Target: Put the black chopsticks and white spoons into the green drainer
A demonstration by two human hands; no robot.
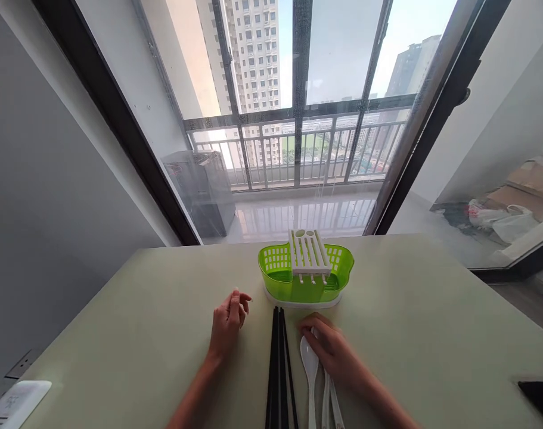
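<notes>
White spoons (310, 363) lie on the table with their handles toward me. My right hand (329, 345) is over their bowl ends, fingers curled down around them; one bowl shows left of the fingers, while the others are covered. To the left of the spoons are several black chopsticks (278, 369), lying lengthwise and untouched. My left hand (229, 319) hovers or rests left of the chopsticks, its fingers loosely bent and apart, with nothing in it. Just beyond both hands stands a green basket (302, 292) with a white slotted, hooked rack (310, 253) across its middle.
The pale table (164, 333) reaches to a glass sliding door with a balcony behind it. A white device (21, 402) sits at the near left, and a dark object (539, 399) at the near right. Plastic bags (503, 220) and cardboard lie beyond the right edge.
</notes>
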